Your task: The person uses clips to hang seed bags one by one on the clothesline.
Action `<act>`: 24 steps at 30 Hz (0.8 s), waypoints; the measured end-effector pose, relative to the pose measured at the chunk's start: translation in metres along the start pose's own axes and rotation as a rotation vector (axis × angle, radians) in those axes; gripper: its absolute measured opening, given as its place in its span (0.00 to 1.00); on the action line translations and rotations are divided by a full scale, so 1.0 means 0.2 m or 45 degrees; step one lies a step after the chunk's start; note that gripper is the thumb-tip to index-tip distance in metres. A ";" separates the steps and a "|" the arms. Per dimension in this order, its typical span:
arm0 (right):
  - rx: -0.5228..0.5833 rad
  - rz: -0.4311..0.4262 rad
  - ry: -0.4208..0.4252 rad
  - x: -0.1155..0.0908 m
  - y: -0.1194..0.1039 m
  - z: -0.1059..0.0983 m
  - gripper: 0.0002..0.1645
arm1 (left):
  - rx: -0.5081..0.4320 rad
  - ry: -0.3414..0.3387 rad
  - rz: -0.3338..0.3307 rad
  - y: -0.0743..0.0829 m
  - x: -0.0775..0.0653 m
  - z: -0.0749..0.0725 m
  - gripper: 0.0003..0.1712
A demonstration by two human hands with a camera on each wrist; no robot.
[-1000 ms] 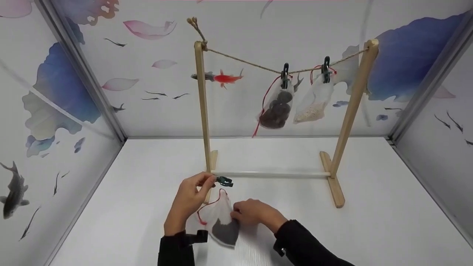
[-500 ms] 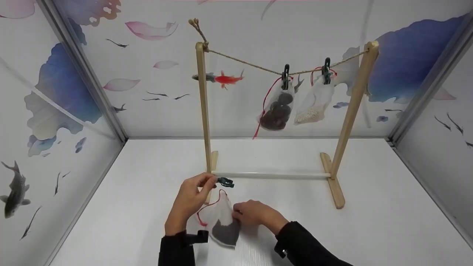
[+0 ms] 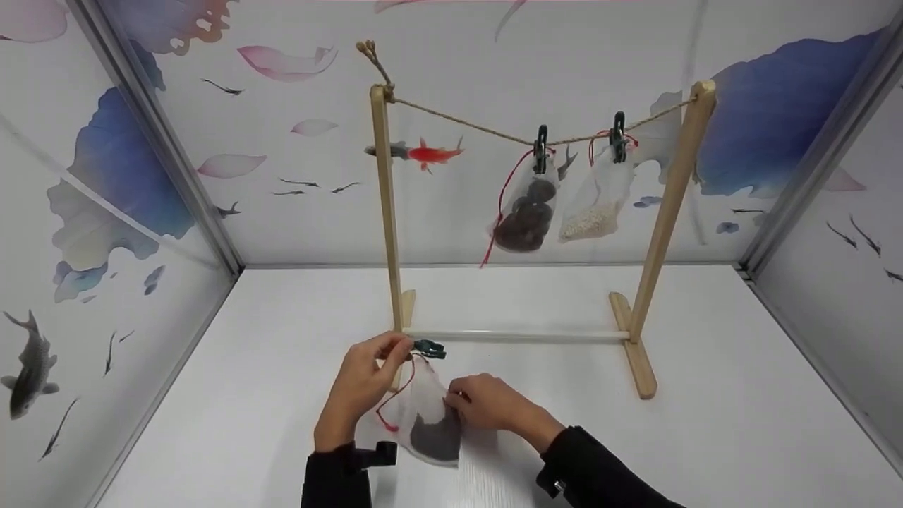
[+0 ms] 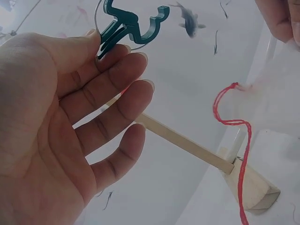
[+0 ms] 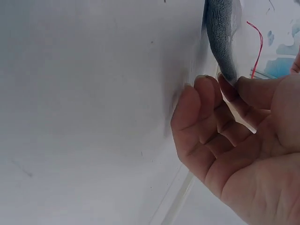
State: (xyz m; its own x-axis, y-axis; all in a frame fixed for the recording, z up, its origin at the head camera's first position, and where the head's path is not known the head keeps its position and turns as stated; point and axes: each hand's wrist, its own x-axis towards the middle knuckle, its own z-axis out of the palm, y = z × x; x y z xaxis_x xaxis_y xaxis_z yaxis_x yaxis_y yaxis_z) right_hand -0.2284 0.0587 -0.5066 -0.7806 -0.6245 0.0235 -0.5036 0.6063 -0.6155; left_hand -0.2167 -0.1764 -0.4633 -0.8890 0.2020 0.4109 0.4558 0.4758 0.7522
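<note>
Between thumb and forefinger, my left hand (image 3: 363, 381) pinches a dark green clothespin (image 3: 430, 348); its hooked jaws show plainly in the left wrist view. My right hand (image 3: 490, 406) pinches the side of a white mesh drawstring bag (image 3: 434, 434) with dark grey contents in its lower part. In the right wrist view, thumb and fingertip grip the bag's edge (image 5: 224, 47). The bag's narrow top reaches up to just below the clothespin; whether they touch I cannot tell. A red drawstring (image 4: 243, 164) loops from the bag's left side.
A wooden stand (image 3: 384, 212) carries a sagging rope (image 3: 465, 125). Clothespins hold two bags on it: one with dark round things (image 3: 525, 219), one with pale grains (image 3: 591, 220). A white rod (image 3: 515, 335) joins the stand's feet. Printed walls enclose the white table (image 3: 741, 423).
My right hand has shifted slightly up and right, and the bag has risen a little with its top nearer the left hand. The left hand with the clothespin has barely moved.
</note>
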 end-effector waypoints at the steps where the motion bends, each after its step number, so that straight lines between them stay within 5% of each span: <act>1: 0.011 -0.009 0.019 0.00 0.00 0.00 0.11 | 0.000 0.000 -0.001 0.00 0.00 0.00 0.14; 24: 0.246 -0.043 0.166 -0.02 -0.01 -0.14 0.08 | -0.030 0.066 0.057 0.07 -0.01 0.00 0.10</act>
State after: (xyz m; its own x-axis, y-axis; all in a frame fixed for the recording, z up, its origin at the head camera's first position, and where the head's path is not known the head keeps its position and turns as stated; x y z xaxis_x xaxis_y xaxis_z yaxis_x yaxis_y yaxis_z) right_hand -0.2343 0.0741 -0.4844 -0.8123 -0.5661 0.1403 -0.4594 0.4728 -0.7519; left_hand -0.2096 -0.1699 -0.4541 -0.8645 0.1777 0.4703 0.4967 0.4465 0.7443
